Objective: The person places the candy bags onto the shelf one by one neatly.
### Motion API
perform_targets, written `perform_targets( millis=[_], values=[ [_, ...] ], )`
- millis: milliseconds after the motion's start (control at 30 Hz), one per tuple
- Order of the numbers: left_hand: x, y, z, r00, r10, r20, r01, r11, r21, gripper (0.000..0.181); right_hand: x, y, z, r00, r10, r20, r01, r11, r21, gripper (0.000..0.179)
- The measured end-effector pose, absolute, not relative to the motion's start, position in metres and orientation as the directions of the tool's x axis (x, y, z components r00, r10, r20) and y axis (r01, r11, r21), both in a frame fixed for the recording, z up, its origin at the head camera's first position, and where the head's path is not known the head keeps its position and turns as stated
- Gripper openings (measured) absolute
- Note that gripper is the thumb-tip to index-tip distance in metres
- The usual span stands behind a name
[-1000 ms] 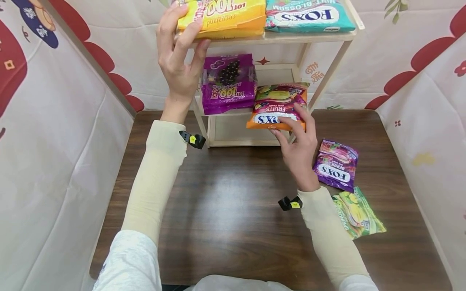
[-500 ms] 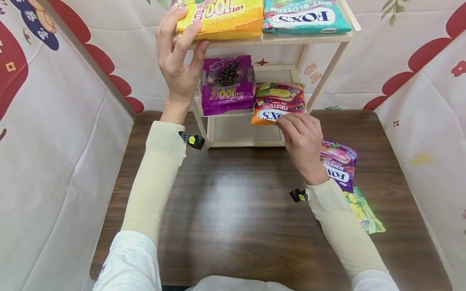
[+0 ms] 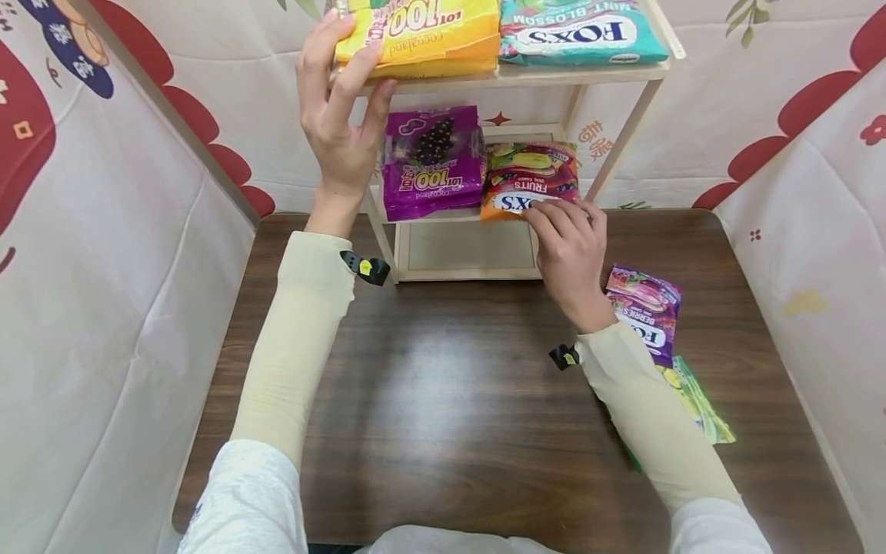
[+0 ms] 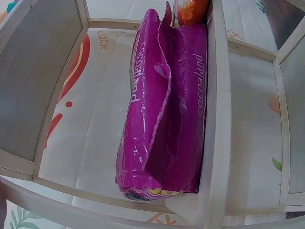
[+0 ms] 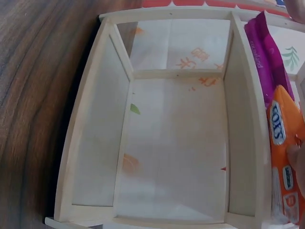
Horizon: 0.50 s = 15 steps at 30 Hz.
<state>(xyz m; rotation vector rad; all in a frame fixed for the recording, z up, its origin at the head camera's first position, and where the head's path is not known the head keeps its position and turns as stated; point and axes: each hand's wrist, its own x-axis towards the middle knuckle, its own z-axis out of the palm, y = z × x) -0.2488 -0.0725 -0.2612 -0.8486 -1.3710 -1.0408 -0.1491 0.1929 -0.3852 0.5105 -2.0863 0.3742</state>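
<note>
A small wooden shelf rack (image 3: pixel 588 75) stands at the back of the table. My left hand (image 3: pixel 346 131) grips its upper shelf at the left front corner, fingers over a yellow candy bag (image 3: pixel 429 38) and thumb below the board. On the middle shelf lies a purple candy bag (image 3: pixel 434 165), also seen from its end in the left wrist view. Beside it, an orange-red Fox's fruits candy bag (image 3: pixel 529 173) lies at the shelf's front. My right hand (image 3: pixel 571 250) holds this bag's near right corner with bent fingers; its thumb is hidden in the head view.
A teal Fox's candy bag (image 3: pixel 581 32) sits on the upper shelf's right half. The lowest shelf (image 3: pixel 464 250) is bare. Right of the rack, a purple Fox's berries bag (image 3: pixel 647 308) and a green candy bag (image 3: pixel 702 408), partly under my right arm, lie on the brown table (image 3: pixel 443 431).
My right hand has changed its hold from the front edge to the near right corner. The fruits bag has moved back onto the middle shelf. My left hand keeps its place.
</note>
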Motion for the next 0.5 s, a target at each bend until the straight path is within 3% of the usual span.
perform_targets(
  millis=[500],
  values=[
    [-0.25, -0.073, -0.262, -0.078, -0.082, 0.994, 0.933, 0.346, 0.102, 0.04, -0.147, 0.174, -0.39, -0.567, -0.243, 0.787, -0.383, 0.924, 0.009, 0.027]
  ],
)
